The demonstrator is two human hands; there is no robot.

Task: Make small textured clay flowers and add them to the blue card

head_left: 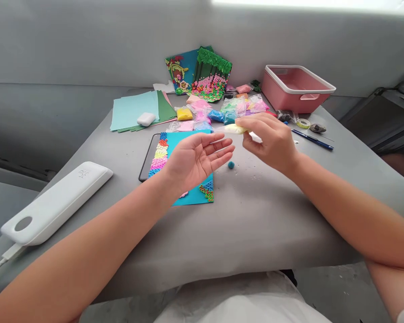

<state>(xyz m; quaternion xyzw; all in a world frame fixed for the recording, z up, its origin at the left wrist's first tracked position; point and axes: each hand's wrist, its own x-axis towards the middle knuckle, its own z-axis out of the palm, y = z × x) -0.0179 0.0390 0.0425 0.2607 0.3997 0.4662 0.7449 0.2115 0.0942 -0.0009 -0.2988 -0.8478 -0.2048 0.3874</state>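
Note:
My left hand [197, 159] hovers palm up over a teal craft card [188, 172], fingers stretched out and holding nothing. My right hand [271, 139] is just to its right, fingers pinched on a pale yellow piece of clay [234, 129] in a clear wrapper. The card bears rows of small coloured clay rings along its left edge and at its lower right corner. It lies partly over a dark tablet [147, 157]. A small teal clay ball [230, 165] rests on the grey table [256, 211] between my hands.
Bags of coloured clay [222, 112] are heaped behind the card. Finished clay pictures [202, 74] lean on the wall. A pink bin [296, 87] stands at the back right, a blue pen [312, 140] near it. Green paper sheets [134, 112] with a white case and a white device [57, 202] lie left.

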